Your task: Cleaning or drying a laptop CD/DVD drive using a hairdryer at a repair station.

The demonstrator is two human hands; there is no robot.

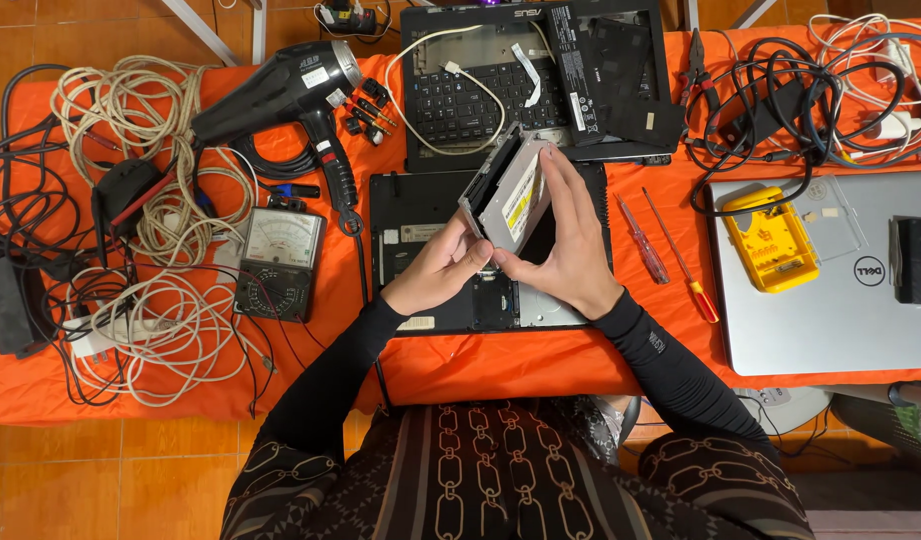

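Both hands hold a slim silver optical drive [511,188], tilted on edge above a black laptop base [411,215] that lies bottom up. My left hand [436,268] grips the drive's lower corner from the left. My right hand [571,235] lies flat along its right side, fingers pointing up. Behind them sits an opened black laptop [461,95] with its keyboard exposed, a loose white cable and a long black battery [573,70] on top.
On the orange cloth: a black hair dryer [281,90], an analog multimeter [279,262] and tangled white cables [151,300] at left; two screwdrivers [671,255], a silver laptop [831,320] bearing a yellow tool case [771,238], pliers and black cables at right.
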